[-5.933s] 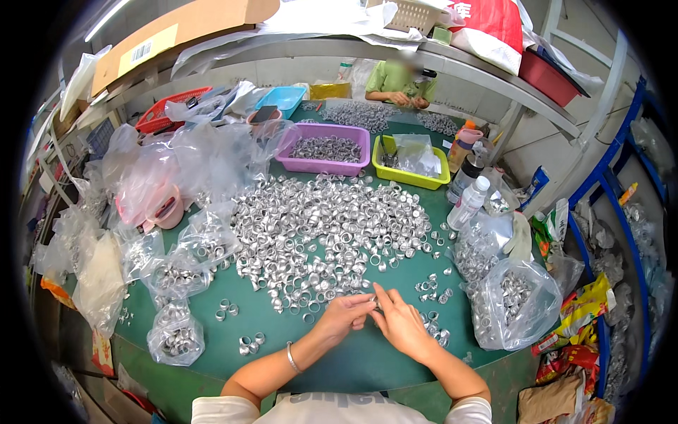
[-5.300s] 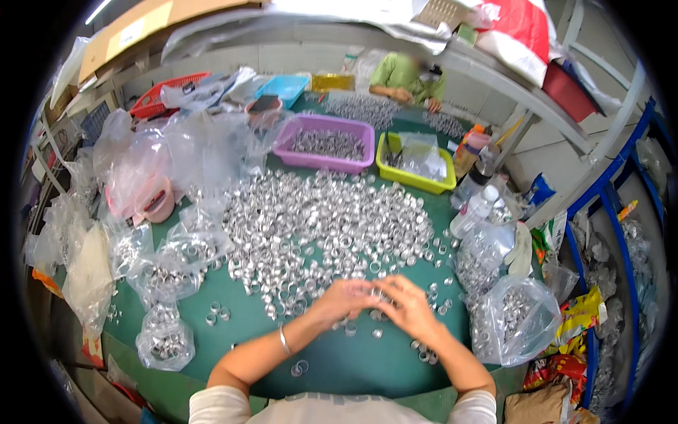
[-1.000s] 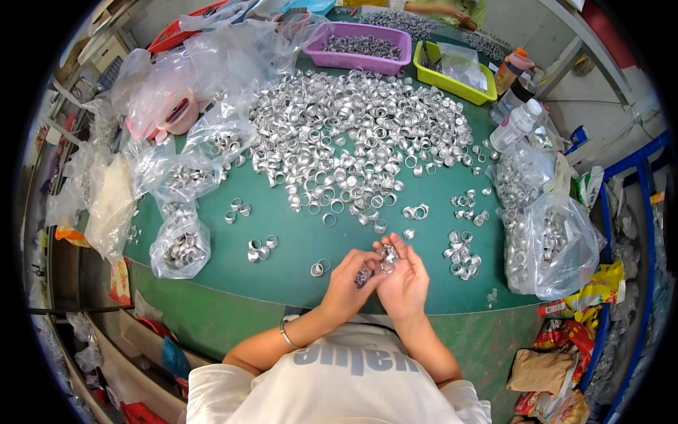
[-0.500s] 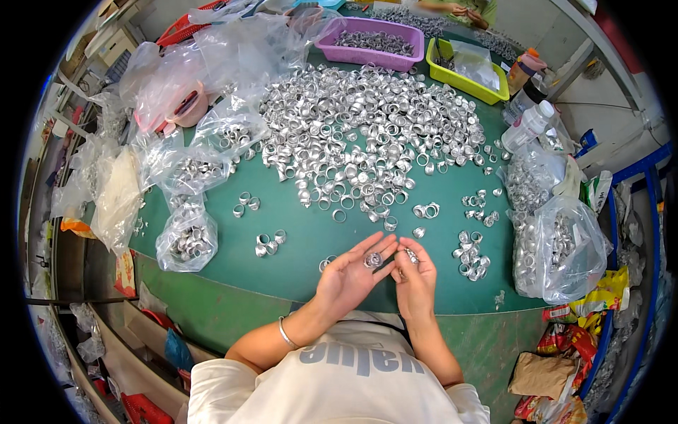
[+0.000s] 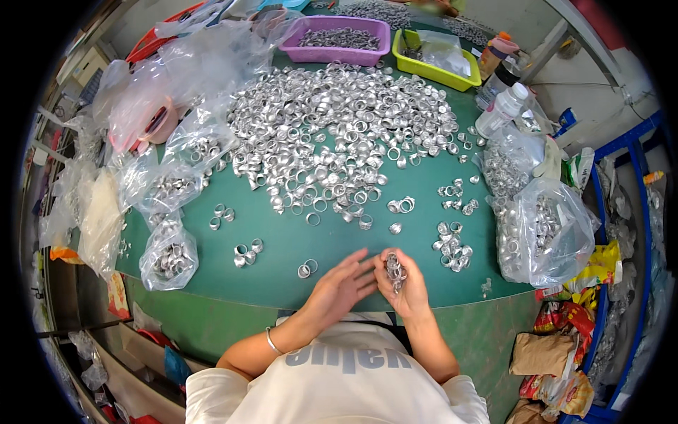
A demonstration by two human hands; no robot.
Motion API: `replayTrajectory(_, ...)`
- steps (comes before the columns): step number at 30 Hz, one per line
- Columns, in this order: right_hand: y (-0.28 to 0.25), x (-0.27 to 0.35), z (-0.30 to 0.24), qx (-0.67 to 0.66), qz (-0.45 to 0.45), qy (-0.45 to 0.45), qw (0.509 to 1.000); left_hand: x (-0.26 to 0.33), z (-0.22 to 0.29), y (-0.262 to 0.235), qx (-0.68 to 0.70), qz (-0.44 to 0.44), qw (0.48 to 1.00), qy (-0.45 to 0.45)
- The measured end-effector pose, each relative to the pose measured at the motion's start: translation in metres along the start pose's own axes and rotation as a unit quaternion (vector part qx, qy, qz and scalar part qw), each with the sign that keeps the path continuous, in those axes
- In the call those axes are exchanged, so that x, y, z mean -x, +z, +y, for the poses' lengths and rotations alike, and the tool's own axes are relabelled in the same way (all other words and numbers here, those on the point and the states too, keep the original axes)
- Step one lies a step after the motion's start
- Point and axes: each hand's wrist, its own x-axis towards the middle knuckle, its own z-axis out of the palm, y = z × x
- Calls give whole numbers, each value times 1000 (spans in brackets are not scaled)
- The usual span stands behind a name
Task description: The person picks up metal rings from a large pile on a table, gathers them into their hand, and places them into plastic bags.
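Since half a second ago, the left hand (image 5: 344, 283) has opened flat beside the right hand (image 5: 404, 286), which grips stacked metal rings (image 5: 394, 268).

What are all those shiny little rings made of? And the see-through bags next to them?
The rings look like bare metal, maybe aluminium: silver-grey with bright glints. The right hand holds a small stack of them. The bags look like thin clear plastic: crinkled, glossy, rings showing through.

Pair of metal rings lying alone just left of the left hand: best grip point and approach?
Pair of rings lies flat on the green table, clear of the left hand. Likely best from above, pinching one ring's rim across its width; the flat pose leaves only the rim exposed.
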Motion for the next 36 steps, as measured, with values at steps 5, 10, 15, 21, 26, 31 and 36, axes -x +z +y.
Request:
replayTrajectory(5,-18,-9,-28,10,55,-22,998,-8,-6,2,-45,38,997,-47)
replayTrajectory(10,-57,-45,-127,619,227,-369,655,-10,16,-1,-307,43,947,79)
replayTrajectory(15,-90,-76,-171,807,229,-348,417,-43,45,-6,-646,36,731,216)
replayTrajectory(21,-80,-75,-157,837,178,-347,382,-101,40,4,-812,33,506,289)
replayTrajectory(26,-34,-70,-107,847,18,-315,427,-140,30,-1,-852,20,441,282)
replayTrajectory(31,-46,-83,-85,821,-11,-283,497,-146,35,-8,-837,22,447,313)
replayTrajectory(36,-49,-70,-75,355,19,-114,928,-123,61,11,-513,99,850,69)
